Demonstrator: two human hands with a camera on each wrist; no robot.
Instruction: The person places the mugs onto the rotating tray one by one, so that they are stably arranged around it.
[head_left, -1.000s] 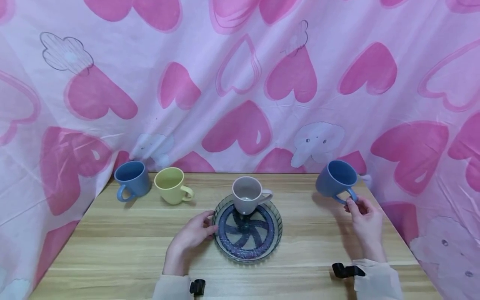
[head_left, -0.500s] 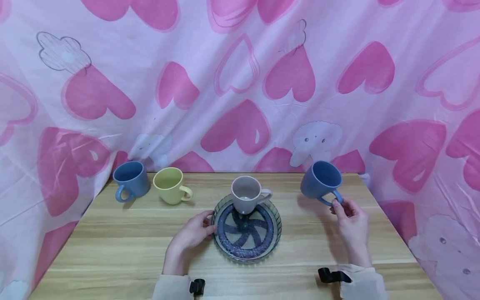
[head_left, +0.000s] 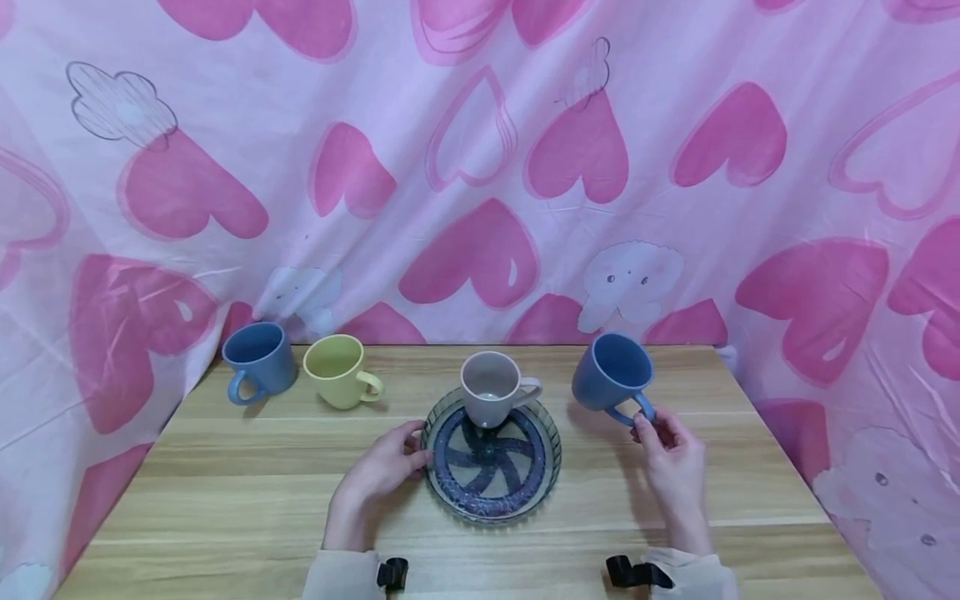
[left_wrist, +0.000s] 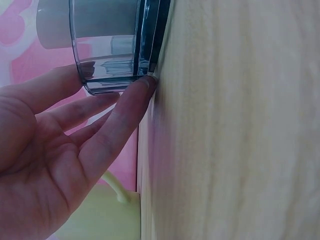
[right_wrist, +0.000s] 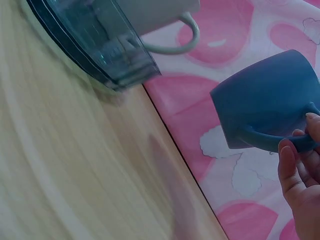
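1. Both hands are seen at work in the head view. The right hand (head_left: pixel 672 460) is pinching the handle of a dark blue mug (head_left: pixel 611 379), which is carried clear of the wooden table (head_left: pixel 225 500) and tilted, its mouth turned toward the camera; the handle grip appears to be chosen so the cup can be steered without its body being touched. The left hand (head_left: pixel 386 462) is laid with relaxed fingers against the left rim of the glass plate (head_left: pixel 551 462), seemingly to steady it. A grey mug (head_left: pixel 491 387) stands upright on the plate's far part. The held mug hangs just right of the plate, well apart from the left hand. A second blue mug (head_left: pixel 258 358) and a yellow mug (head_left: pixel 337 369) are parked at the far left.

2. From the left wrist, straight fingers (left_wrist: pixel 125 115) are shown touching the plate's ribbed wall (left_wrist: pixel 112 45) at the tabletop; nothing is gripped.

3. From the right wrist, the mug's handle (right_wrist: pixel 272 141) is shown held between fingertips (right_wrist: pixel 289 165), with the cup above the table and the plate's edge (right_wrist: pixel 100 45) nearby.
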